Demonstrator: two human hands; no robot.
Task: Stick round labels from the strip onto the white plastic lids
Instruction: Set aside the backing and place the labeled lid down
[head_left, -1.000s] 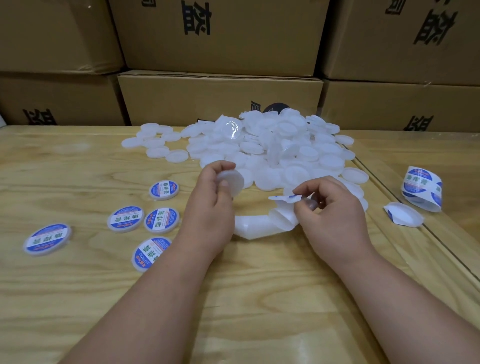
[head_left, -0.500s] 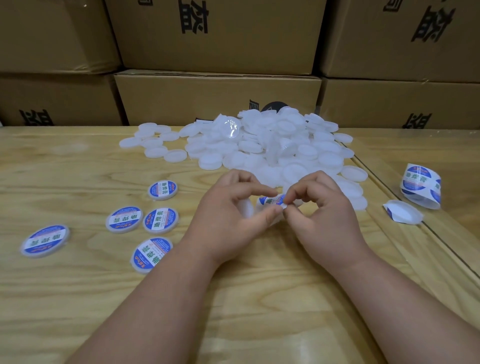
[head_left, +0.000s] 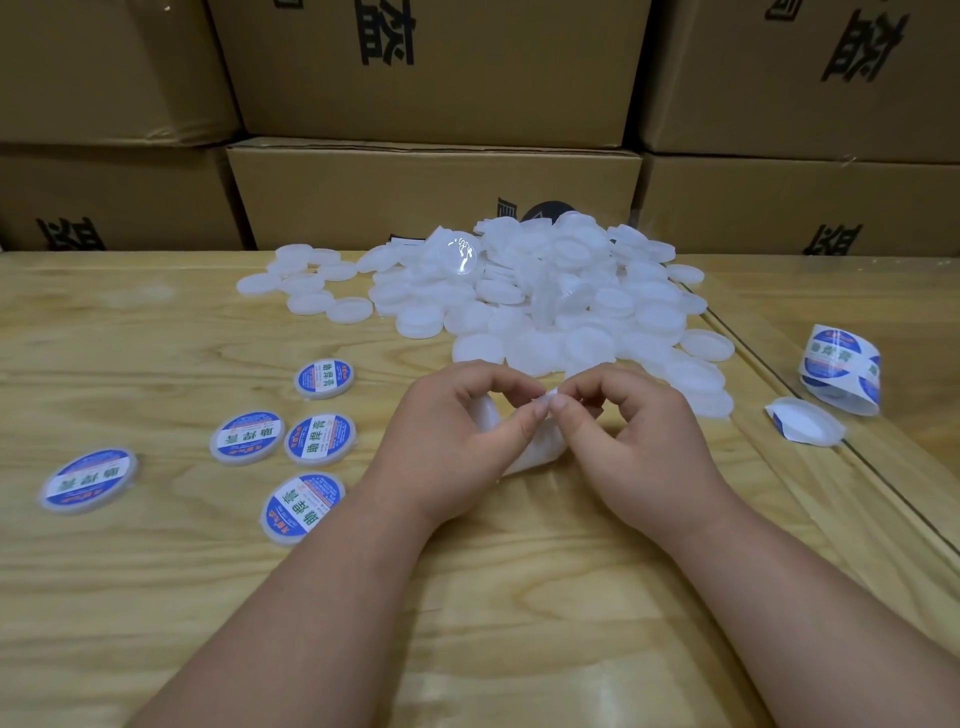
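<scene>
My left hand (head_left: 457, 441) holds a white plastic lid (head_left: 484, 413) on edge, mostly hidden behind its fingers. My right hand (head_left: 634, 436) meets it thumb to thumb, pinching a small white bit at the lid's top edge; the label itself is hidden. Empty white backing strip (head_left: 540, 452) curls on the table under both hands. A big pile of blank white lids (head_left: 545, 301) lies behind. Several labelled lids with blue-and-white round labels (head_left: 319, 439) sit to the left. The curled label strip (head_left: 839, 366) lies at the right.
A piece of strip (head_left: 802, 421) lies near the curled label strip by a seam in the wooden table (head_left: 467, 597). Stacked cardboard boxes (head_left: 431, 197) wall off the table's far edge. One clear lid (head_left: 458, 254) rests on top of the pile.
My hands have come together: the left hand brought the lid down from a raised hold, and the right hand carried the peeled label to it. The label's blue print is now hidden by fingers.
</scene>
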